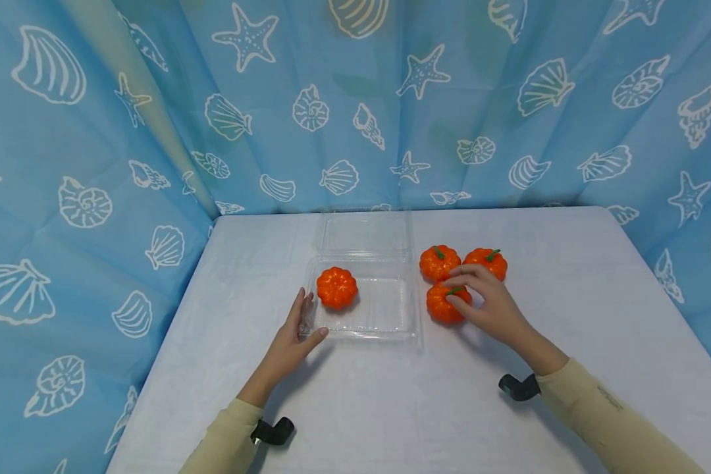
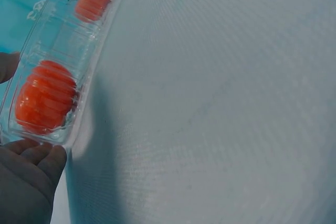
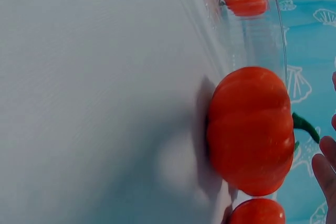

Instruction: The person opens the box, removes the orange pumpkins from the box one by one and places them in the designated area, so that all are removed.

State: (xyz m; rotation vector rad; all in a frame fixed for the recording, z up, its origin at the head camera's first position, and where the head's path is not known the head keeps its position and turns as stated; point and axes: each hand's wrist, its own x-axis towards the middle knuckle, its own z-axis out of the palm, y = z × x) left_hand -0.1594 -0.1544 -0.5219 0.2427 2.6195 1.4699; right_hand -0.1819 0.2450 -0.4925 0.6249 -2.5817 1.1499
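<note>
A clear plastic clamshell container (image 1: 385,303) lies with its lid folded back. Inside, at its left end, sits an orange pumpkin (image 1: 336,288) with no stem showing. My left hand (image 1: 287,345) touches the container's left front corner, fingers along the end wall and thumb by the front edge. To the right of the container stand three pumpkins with green stems: a front one (image 1: 444,304), a back left one (image 1: 440,263) and a back right one (image 1: 487,263). My right hand (image 1: 492,306) hovers over the front pumpkin; in the right wrist view its fingertips (image 3: 326,153) are beside the stem.
The open lid (image 1: 364,234) lies toward the back of the white-covered table (image 1: 391,408). A blue curtain (image 1: 308,158) with shell and starfish prints hangs along the back and left. Each wrist carries a small black camera mount, one at the left wrist (image 1: 272,432).
</note>
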